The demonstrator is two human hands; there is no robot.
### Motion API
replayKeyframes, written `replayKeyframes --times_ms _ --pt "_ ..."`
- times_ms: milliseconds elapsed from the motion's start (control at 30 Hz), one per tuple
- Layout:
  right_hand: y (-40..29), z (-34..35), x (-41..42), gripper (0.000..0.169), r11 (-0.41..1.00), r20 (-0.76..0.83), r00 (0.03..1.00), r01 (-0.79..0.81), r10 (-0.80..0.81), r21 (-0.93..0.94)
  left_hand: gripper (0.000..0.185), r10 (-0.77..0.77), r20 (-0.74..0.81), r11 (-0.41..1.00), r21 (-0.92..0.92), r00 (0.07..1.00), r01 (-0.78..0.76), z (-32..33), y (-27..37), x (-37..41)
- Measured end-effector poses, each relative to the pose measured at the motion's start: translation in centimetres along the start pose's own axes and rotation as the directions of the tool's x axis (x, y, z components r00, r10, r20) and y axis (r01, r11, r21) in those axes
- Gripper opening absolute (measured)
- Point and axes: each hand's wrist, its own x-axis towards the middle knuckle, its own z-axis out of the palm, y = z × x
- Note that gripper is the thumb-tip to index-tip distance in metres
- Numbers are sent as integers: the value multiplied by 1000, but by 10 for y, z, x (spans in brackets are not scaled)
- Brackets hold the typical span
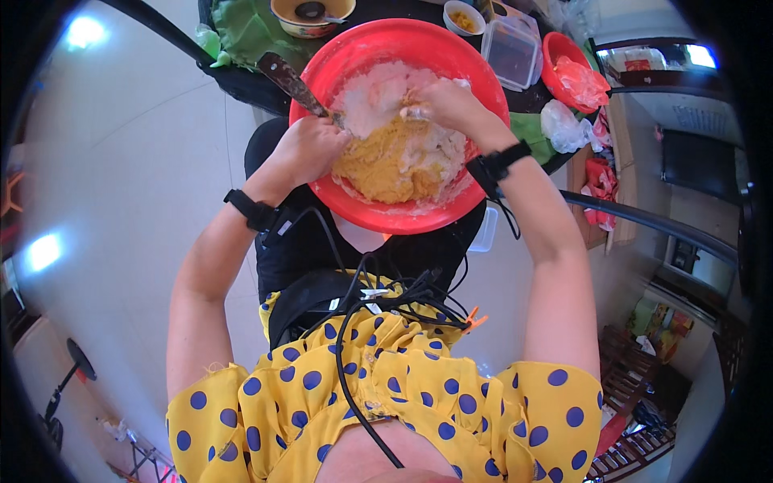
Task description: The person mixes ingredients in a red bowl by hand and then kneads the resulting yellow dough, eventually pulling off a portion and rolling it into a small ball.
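Observation:
A wide red plastic basin (404, 224) sits before me above my lap. Inside it, yellow dough-like mash (386, 163) lies against a heap of white flour (374, 99). My left hand (317, 145) reaches over the left rim with its fingers curled at the mash; what is under them is hidden. Just beyond this hand, a utensil with a dark riveted handle (293, 81) leans across the rim, its lower end in the flour. My right hand (444, 104) is in the basin at the flour's right side. Its fingers are bent and coated white, their grip unclear.
Behind the basin, a dark table holds an enamel bowl (313, 17), a small white bowl of yellow food (464, 19) and a clear plastic container (511, 51). A red bowl with a plastic bag (574, 72) stands to the right. Black cables (398, 302) cross my lap.

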Motion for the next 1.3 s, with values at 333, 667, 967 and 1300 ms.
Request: replayKeyframes --times_ms 333,667,967,1300 --pt "-63 58 -84 43 738 -161 817 393 -554 -549 7 -37 55 996 -82 998 41 5 -2 1" --pt "-72 74 -62 55 707 -15 889 354 -458 -613 7 -2 112 1000 1 994 2 4 3 -4" --pt "-58 73 -14 27 961 -204 976 13 -72 -277 4 57 59 998 -24 997 -55 9 0 -6" --pt "-29 13 6 35 768 -116 976 -72 187 636 10 -39 158 994 -99 987 55 2 2 0"
